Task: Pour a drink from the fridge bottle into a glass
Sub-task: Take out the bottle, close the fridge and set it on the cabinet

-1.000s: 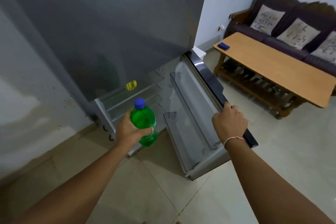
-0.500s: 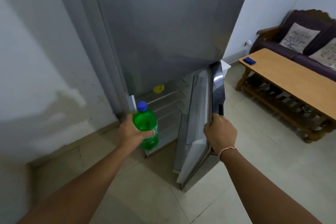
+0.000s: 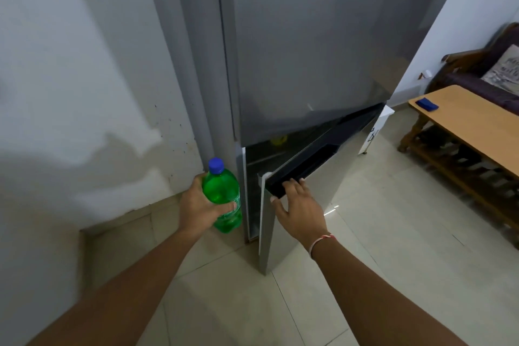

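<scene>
The fridge [image 3: 309, 36] stands directly in front of you, grey and tall, with its upper door shut. Its lower door [image 3: 314, 191] is ajar, leaving a narrow gap along the left edge through which part of a shelf and a small yellow object [image 3: 278, 140] are visible. To your right, a wooden table [image 3: 477, 121] stands on the tiled floor [image 3: 379, 205], with a small blue item [image 3: 427, 104] lying near its closest corner. Behind the table is a dark sofa [image 3: 477, 76] with a printed cushion [image 3: 505, 69].

Your right hand [image 3: 300, 205] rests flat against the lower door's front, fingers spread and extended, with the fingertips touching the dark recessed handle strip [image 3: 303, 166] at the door's top edge. It grasps nothing. A thin band circles that wrist.

Your left hand [image 3: 199, 208] is wrapped around the body of the green bottle [image 3: 222, 194], thumb across the front. The bottle is upright, off the floor, just left of the fridge's open gap. Its blue cap [image 3: 215, 165] is on.
</scene>
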